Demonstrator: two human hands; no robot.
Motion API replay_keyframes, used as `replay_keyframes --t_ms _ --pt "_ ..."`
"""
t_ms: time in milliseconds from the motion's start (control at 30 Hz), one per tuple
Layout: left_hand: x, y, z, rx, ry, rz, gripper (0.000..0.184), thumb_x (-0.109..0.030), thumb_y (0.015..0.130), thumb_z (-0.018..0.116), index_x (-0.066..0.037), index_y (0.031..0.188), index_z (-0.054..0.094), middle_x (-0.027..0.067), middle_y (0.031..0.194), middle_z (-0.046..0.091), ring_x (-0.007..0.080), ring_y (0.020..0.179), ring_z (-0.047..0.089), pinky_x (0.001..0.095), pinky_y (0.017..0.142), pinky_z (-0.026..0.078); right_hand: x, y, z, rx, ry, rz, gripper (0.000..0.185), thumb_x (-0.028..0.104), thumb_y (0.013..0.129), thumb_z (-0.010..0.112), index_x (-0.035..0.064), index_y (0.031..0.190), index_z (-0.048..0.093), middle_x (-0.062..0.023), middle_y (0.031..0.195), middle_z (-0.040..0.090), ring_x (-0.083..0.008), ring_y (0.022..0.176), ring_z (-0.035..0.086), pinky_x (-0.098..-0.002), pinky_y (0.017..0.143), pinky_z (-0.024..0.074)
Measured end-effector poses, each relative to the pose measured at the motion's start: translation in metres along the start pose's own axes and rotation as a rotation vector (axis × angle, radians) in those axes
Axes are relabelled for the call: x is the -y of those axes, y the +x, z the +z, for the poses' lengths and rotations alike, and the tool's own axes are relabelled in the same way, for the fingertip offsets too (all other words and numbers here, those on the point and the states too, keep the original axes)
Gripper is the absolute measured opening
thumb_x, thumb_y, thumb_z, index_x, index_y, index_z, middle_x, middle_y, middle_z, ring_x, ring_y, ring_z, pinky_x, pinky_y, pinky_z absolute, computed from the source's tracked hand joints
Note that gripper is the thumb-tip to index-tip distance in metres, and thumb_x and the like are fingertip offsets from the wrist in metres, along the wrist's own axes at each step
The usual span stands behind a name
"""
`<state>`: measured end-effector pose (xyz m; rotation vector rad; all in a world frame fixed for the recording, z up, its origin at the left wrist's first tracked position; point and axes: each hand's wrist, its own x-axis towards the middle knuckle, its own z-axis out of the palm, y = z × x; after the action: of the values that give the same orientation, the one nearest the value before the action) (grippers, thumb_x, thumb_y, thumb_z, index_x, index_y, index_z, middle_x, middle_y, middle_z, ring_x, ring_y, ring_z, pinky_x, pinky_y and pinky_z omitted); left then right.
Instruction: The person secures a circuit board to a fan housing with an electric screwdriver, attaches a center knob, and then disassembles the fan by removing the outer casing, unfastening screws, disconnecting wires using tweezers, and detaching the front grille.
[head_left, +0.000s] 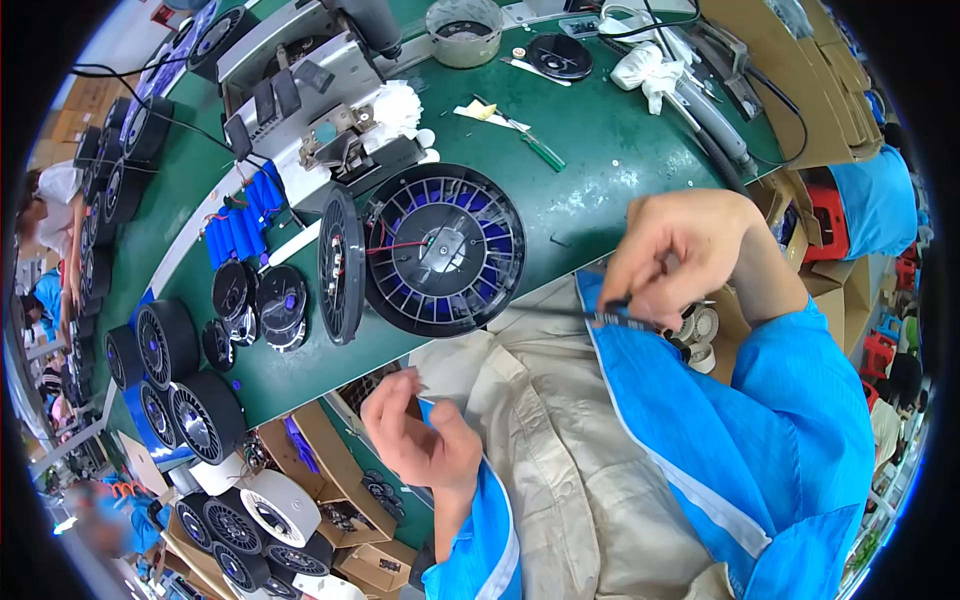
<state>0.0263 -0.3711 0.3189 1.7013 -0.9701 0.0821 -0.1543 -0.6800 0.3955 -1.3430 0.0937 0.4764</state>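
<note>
My right hand (690, 255) pinches a slim black tool (640, 321) with pale lettering, which looks like tweezers. Its thin end points left, toward the near rim of a round black fan-like housing (480, 290). Purple shows between the housing's radial ribs, and a red wire runs across its hub. Against its left side a black round cover (343, 265) stands on edge, with small parts on its inner face. Below the table edge, my left hand (425, 430) is held with fingers loosely curled and apart, nothing visible in it. The housing is the thing nearest to it.
Blue cylinders (238, 230) and shiny black discs (283, 300) lie left of the housing. Behind stand a metal machine (300, 80) and a clear tub (464, 35). A green-handled screwdriver (540, 150) lies beyond. Black wheel-like units (205, 415) crowd the left; cardboard boxes (325, 460) stand below.
</note>
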Motion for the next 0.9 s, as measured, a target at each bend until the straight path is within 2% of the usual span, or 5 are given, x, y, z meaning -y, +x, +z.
replay_keyframes --t_ms 100,367,567,667,900 --pt "-0.029 0.019 0.009 0.100 -0.241 -0.148 0.031 0.001 0.101 0.061 0.005 0.132 0.060 0.0173 0.115 0.065 0.0181 0.092 0.065 0.0294 0.080 0.053 0.003 0.010 0.005 0.136 -0.040 0.003 0.025 0.002 0.100 0.065 -0.0097 0.121 0.070 -0.0077 0.073 0.075 -0.0075 0.059 0.066 -0.0238 0.048 0.0471" --pt "-0.024 0.024 0.002 0.507 -0.271 -0.205 0.014 -0.006 0.108 0.058 0.005 0.116 0.059 0.0089 0.094 0.065 0.0107 0.069 0.059 0.0226 0.065 0.047 -0.003 0.008 0.003 0.226 0.104 -0.048 0.027 0.008 0.103 0.067 -0.0091 0.124 0.069 -0.0086 0.070 0.073 -0.0090 0.057 0.064 -0.0231 0.048 0.0457" --pt "-0.043 0.023 0.012 0.324 -0.520 -0.553 0.012 -0.010 0.110 0.056 0.002 0.106 0.057 0.0066 0.089 0.062 0.0096 0.068 0.057 0.0220 0.061 0.044 -0.013 0.024 0.017 0.058 0.751 -0.070 0.033 0.011 0.103 0.070 -0.0067 0.131 0.068 -0.0125 0.080 0.075 -0.0138 0.069 0.070 -0.0218 0.057 0.0512" --pt "-0.048 0.028 0.019 0.187 -0.525 -0.590 0.014 -0.011 0.111 0.056 0.000 0.103 0.056 0.0065 0.088 0.062 0.0093 0.067 0.057 0.0221 0.060 0.043 -0.003 0.052 0.057 -0.379 0.274 -0.282 0.033 0.009 0.101 0.073 -0.0046 0.132 0.070 -0.0162 0.096 0.078 -0.0181 0.090 0.074 -0.0255 0.073 0.0571" --pt "-0.038 0.023 0.025 0.246 -0.467 -0.406 0.013 -0.009 0.111 0.055 0.003 0.113 0.059 0.0102 0.093 0.063 0.0120 0.070 0.061 0.0247 0.062 0.048 -0.009 0.068 0.056 -0.431 -0.249 -0.641 0.022 -0.004 0.098 0.069 -0.0059 0.119 0.076 -0.0222 0.115 0.073 -0.0244 0.094 0.076 -0.0336 0.081 0.0614"
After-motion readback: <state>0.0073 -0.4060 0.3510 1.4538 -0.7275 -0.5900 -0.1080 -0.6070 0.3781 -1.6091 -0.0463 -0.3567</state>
